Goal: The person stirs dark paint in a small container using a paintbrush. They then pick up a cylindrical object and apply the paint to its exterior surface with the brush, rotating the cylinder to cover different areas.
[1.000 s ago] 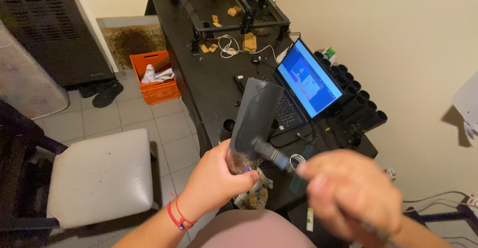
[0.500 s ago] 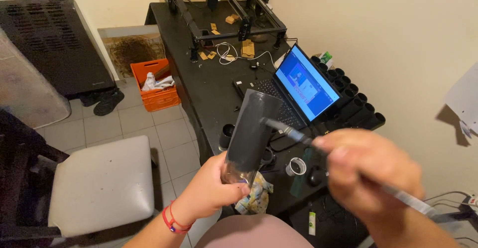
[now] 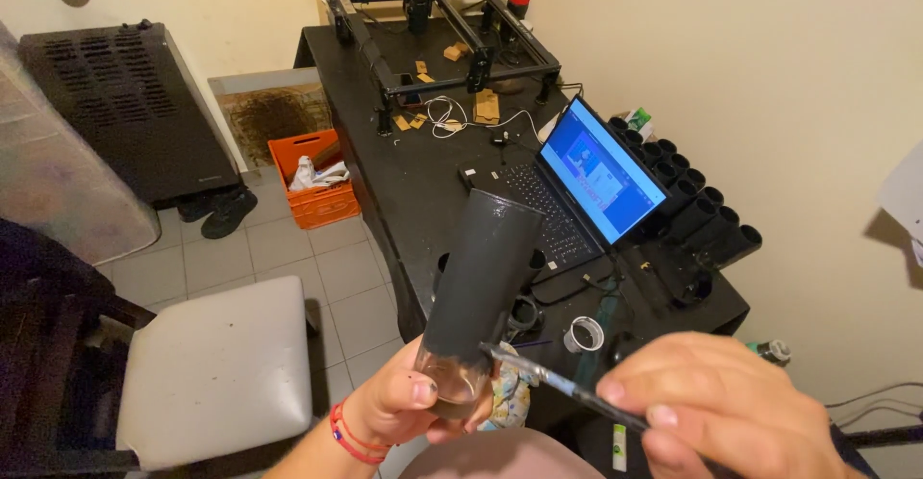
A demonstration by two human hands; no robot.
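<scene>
My left hand (image 3: 404, 404) grips the clear lower end of a tall glass (image 3: 478, 287) whose upper part is coated dark grey. The glass tilts up and to the right over the black table's (image 3: 413, 190) front edge. My right hand (image 3: 721, 412) holds a thin paintbrush (image 3: 558, 383). The brush tip touches the glass near the lower edge of the dark coating. A stained rag (image 3: 510, 392) is tucked under my left hand.
An open laptop (image 3: 586, 186) sits on the table beside rows of dark tubes (image 3: 692, 210). A black frame machine (image 3: 442, 27) stands at the far end. A roll of tape (image 3: 584, 335) lies nearby. A white-cushioned chair (image 3: 216, 368) and an orange crate (image 3: 312, 176) are on the tiled floor.
My right hand has pulled down and right, moving the brush tip from the glass's middle to its lower part. My left hand has shifted the glass slightly.
</scene>
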